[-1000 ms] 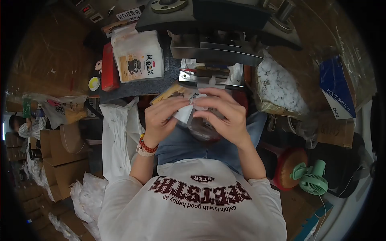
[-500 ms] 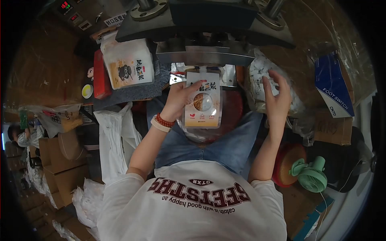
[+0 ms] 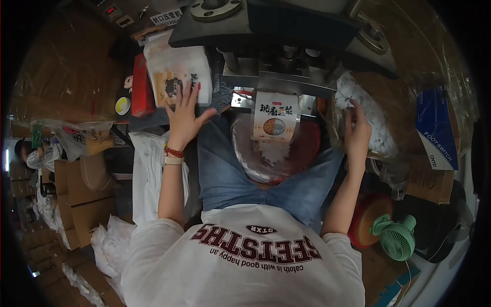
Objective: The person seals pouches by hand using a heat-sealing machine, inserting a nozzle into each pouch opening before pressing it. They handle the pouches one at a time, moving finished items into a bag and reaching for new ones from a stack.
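My left hand (image 3: 185, 115) is spread flat over the lower part of a stack of printed pouches (image 3: 179, 71), fingers apart. In front of me a single printed pouch (image 3: 274, 116) hangs from the metal press (image 3: 276, 77), its top edge hidden under the press; neither hand touches it. On the right, my right hand (image 3: 358, 127) is at the edge of a clear bag of small white parts (image 3: 365, 105), its fingers bent close together. Whatever may be between those fingertips is too small to make out.
A red box (image 3: 143, 84) stands beside the stack. Below the press is a round red stool (image 3: 309, 148) with clear plastic on it. To the right are a blue foot switch box (image 3: 434, 128), a cardboard box (image 3: 429, 181) and a green fan (image 3: 396, 238). Another person (image 3: 38, 156) is at far left.
My left hand has let go of the single pouch and moved left onto the stack. That pouch now sits further under the press. My right hand's fingers have drawn together at the bag. The view has shifted.
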Action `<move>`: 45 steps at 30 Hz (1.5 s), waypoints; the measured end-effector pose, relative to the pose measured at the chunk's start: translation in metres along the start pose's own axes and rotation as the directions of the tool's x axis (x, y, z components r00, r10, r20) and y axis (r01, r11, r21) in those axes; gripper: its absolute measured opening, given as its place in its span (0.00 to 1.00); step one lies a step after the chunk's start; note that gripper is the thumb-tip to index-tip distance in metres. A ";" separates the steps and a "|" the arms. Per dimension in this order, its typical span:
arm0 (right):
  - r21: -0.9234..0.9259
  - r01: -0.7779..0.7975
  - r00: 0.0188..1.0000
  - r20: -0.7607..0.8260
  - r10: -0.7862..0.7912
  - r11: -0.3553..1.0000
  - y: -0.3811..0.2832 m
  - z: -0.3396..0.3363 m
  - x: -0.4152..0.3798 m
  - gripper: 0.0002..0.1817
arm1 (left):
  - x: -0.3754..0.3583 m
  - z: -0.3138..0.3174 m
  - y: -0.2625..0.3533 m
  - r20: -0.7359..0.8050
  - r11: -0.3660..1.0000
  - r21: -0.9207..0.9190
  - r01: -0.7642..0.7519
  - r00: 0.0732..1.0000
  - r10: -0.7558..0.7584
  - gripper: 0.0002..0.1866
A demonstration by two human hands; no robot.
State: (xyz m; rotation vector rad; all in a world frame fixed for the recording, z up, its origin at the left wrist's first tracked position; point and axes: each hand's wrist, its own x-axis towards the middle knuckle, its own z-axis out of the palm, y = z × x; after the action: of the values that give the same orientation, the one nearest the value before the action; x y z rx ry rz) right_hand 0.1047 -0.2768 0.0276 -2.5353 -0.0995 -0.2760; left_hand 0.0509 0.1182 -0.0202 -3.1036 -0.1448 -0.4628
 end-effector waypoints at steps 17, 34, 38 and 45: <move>0.615 0.593 0.711 -0.096 -0.697 0.520 -0.118 0.028 -0.059 0.20 | -0.056 -0.092 0.068 -0.297 0.706 -0.618 -0.347 0.934 0.199 0.25; 0.324 0.594 0.752 0.101 -0.651 0.737 -0.087 -0.007 -0.045 0.23 | -0.035 -0.057 0.120 -0.206 0.546 -0.795 -0.264 0.964 0.166 0.17; 0.513 0.570 0.746 0.004 -0.666 0.641 -0.092 -0.008 -0.042 0.22 | -0.036 -0.065 0.114 -0.190 0.506 -0.810 -0.296 0.949 0.251 0.14; 0.767 -0.087 0.927 0.295 -0.230 0.635 -0.080 0.024 -0.045 0.24 | -0.046 -0.023 0.127 0.304 0.054 -0.953 0.299 0.923 0.237 0.10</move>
State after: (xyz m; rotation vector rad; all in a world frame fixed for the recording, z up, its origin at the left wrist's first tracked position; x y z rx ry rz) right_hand 0.0543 -0.1972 0.0419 -1.6706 -0.3851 0.2038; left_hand 0.0115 -0.0130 -0.0096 -4.6429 0.3043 0.3762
